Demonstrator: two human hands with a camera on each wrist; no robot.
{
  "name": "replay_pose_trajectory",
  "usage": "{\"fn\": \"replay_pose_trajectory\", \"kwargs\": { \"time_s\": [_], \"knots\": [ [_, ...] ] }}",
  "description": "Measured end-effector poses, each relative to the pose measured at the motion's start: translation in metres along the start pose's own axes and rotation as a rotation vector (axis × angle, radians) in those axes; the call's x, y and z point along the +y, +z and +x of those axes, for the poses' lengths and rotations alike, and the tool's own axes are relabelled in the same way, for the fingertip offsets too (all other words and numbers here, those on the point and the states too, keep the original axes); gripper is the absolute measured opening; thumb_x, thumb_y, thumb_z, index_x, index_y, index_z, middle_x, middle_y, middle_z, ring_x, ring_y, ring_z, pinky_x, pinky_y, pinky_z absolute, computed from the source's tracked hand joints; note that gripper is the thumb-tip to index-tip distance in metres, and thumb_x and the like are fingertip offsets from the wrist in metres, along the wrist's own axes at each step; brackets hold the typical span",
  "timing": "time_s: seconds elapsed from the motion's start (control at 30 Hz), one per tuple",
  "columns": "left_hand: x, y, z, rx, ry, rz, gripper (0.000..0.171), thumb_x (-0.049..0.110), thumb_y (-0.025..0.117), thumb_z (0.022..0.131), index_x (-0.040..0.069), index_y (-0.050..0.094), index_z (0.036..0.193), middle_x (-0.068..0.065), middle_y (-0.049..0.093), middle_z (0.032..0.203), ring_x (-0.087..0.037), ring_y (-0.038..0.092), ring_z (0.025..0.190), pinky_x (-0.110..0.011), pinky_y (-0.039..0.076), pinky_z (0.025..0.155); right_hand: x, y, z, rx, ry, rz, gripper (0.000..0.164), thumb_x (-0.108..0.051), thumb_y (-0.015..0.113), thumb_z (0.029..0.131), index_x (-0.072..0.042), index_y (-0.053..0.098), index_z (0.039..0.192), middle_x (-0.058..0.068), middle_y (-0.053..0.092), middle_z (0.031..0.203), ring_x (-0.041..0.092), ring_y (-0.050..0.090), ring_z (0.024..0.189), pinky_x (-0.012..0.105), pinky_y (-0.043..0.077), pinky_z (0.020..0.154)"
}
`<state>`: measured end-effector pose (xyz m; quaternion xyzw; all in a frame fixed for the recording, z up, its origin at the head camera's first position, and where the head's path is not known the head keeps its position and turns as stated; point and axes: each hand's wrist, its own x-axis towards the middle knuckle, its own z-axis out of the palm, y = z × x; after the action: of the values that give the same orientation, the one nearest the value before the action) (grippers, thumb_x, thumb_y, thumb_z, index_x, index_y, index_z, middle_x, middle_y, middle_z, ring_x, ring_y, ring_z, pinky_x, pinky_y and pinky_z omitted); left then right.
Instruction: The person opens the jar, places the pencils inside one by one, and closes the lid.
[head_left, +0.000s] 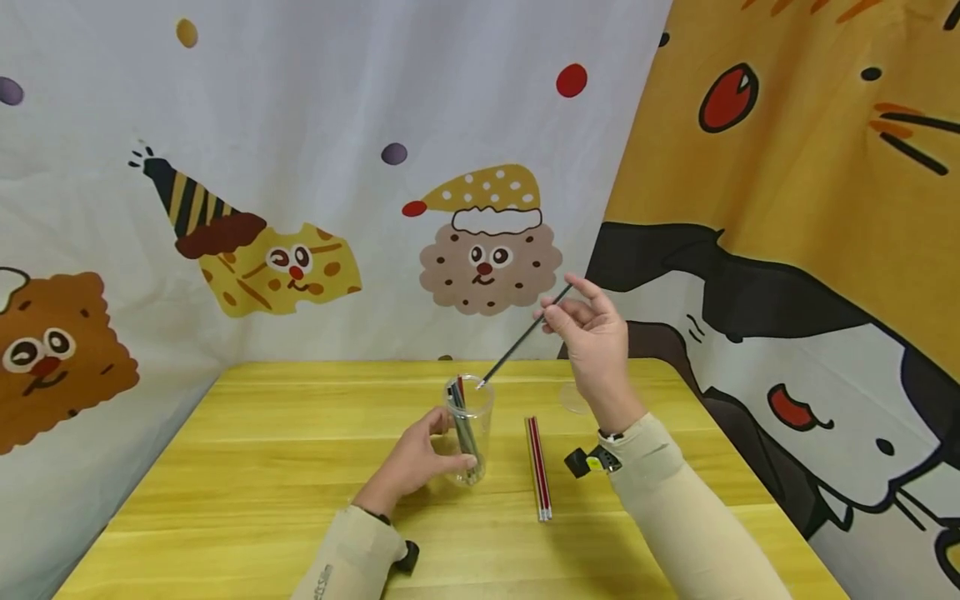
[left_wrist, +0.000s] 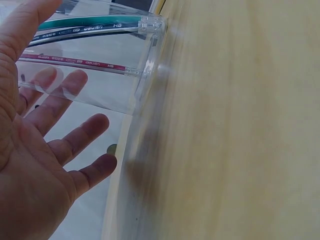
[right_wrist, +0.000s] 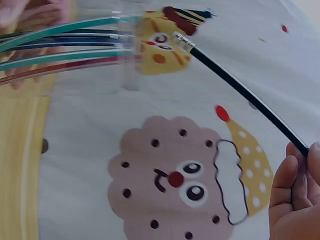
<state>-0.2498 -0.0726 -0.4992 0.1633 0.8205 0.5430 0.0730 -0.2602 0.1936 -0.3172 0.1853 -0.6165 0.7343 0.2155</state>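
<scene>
A clear plastic cup (head_left: 480, 433) stands upright on the table, with several pencils in it; green, black and red ones (left_wrist: 95, 62) show in the left wrist view. My left hand (head_left: 412, 462) holds the cup from the left, thumb on the near side and fingers on the far side. With thumb and fingertips, my right hand (head_left: 596, 346) pinches a black pencil (head_left: 525, 335) near its upper end. That pencil slants down to the left, its silver-tipped end (right_wrist: 182, 41) by the cup's mouth.
To the right of the cup, several pencils (head_left: 538, 468), red ones among them, lie side by side on the wooden table (head_left: 300, 483). A clear round lid-like disc (head_left: 573, 398) lies behind the right wrist. A cartoon-printed cloth (head_left: 315, 100) hangs beyond the table.
</scene>
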Motion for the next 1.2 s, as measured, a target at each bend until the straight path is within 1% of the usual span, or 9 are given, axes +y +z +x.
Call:
{"fn": "replay_pose_trajectory", "kwargs": {
  "time_s": [0.2,0.4,0.43,0.6,0.7,0.83,0.93,1.07,1.2],
  "knots": [
    [0.000,0.000,0.001,-0.005,0.005,0.004,0.053,0.042,0.092,0.085,0.035,0.062,0.128,-0.003,0.065,0.142,-0.037,0.052,0.145,-0.063,0.050,0.111,0.012,0.014,-0.008,-0.067,-0.016,-0.132,0.051,-0.004,0.074,0.100,-0.018,0.062,0.147,-0.007,0.081,0.104,0.010,0.078,0.091,0.027,0.063,0.083],
    [0.001,-0.001,0.002,0.003,0.009,0.016,0.054,0.043,0.092,0.085,0.035,0.062,0.129,-0.003,0.065,0.142,-0.037,0.053,0.144,-0.064,0.049,0.110,0.026,0.024,-0.014,-0.182,-0.052,-0.329,0.049,-0.007,0.075,0.100,-0.023,0.065,0.145,0.017,0.080,0.113,0.012,0.078,0.096,0.026,0.064,0.087],
    [0.001,-0.001,0.002,0.005,0.007,0.017,0.054,0.044,0.092,0.085,0.035,0.062,0.129,-0.004,0.065,0.142,-0.037,0.053,0.144,-0.064,0.049,0.111,0.029,0.026,-0.016,-0.206,-0.076,-0.368,0.048,-0.007,0.075,0.100,-0.022,0.066,0.145,0.021,0.079,0.113,0.013,0.079,0.096,0.027,0.064,0.087],
    [0.001,-0.001,0.001,0.004,0.007,0.007,0.057,0.043,0.092,0.086,0.033,0.061,0.133,-0.006,0.064,0.145,-0.040,0.052,0.145,-0.067,0.047,0.112,0.046,0.036,-0.025,-0.331,-0.254,-0.608,0.040,-0.007,0.077,0.098,-0.016,0.072,0.137,0.009,0.083,0.106,0.019,0.080,0.093,0.030,0.065,0.081],
    [0.001,0.000,0.000,-0.001,0.004,-0.003,0.059,0.043,0.091,0.086,0.032,0.061,0.135,-0.007,0.064,0.146,-0.041,0.051,0.146,-0.068,0.046,0.113,0.056,0.039,-0.028,-0.381,-0.315,-0.713,0.032,-0.008,0.078,0.098,-0.013,0.076,0.130,0.006,0.083,0.105,0.018,0.080,0.089,0.031,0.065,0.078],
    [0.002,0.000,-0.001,-0.002,-0.001,0.001,0.060,0.043,0.091,0.086,0.031,0.060,0.136,-0.008,0.063,0.147,-0.040,0.052,0.145,-0.068,0.046,0.112,0.065,0.041,-0.030,-0.417,-0.324,-0.810,0.027,-0.010,0.079,0.097,-0.012,0.079,0.124,0.005,0.083,0.108,0.017,0.079,0.091,0.033,0.065,0.081],
    [0.002,0.000,-0.002,0.000,-0.002,0.007,0.059,0.043,0.091,0.087,0.029,0.060,0.136,-0.008,0.062,0.146,-0.040,0.052,0.145,-0.067,0.047,0.112,0.068,0.043,-0.031,-0.425,-0.298,-0.873,0.026,-0.013,0.080,0.096,-0.013,0.078,0.122,0.003,0.083,0.106,0.016,0.079,0.091,0.036,0.065,0.082],
    [0.002,0.000,-0.002,0.000,0.001,0.016,0.059,0.042,0.090,0.087,0.027,0.060,0.136,-0.010,0.062,0.146,-0.041,0.052,0.144,-0.067,0.048,0.110,0.069,0.044,-0.030,-0.420,-0.268,-0.908,0.021,-0.017,0.082,0.095,-0.014,0.077,0.116,0.002,0.082,0.101,0.017,0.078,0.090,0.039,0.064,0.081],
    [0.002,0.000,-0.002,0.005,-0.005,0.015,0.058,0.042,0.091,0.087,0.029,0.060,0.135,-0.009,0.063,0.146,-0.040,0.053,0.144,-0.067,0.048,0.111,0.070,0.046,-0.029,-0.438,-0.257,-0.937,0.012,-0.019,0.083,0.095,-0.015,0.080,0.106,0.000,0.082,0.101,0.016,0.077,0.091,0.039,0.065,0.082]
  ]
}}
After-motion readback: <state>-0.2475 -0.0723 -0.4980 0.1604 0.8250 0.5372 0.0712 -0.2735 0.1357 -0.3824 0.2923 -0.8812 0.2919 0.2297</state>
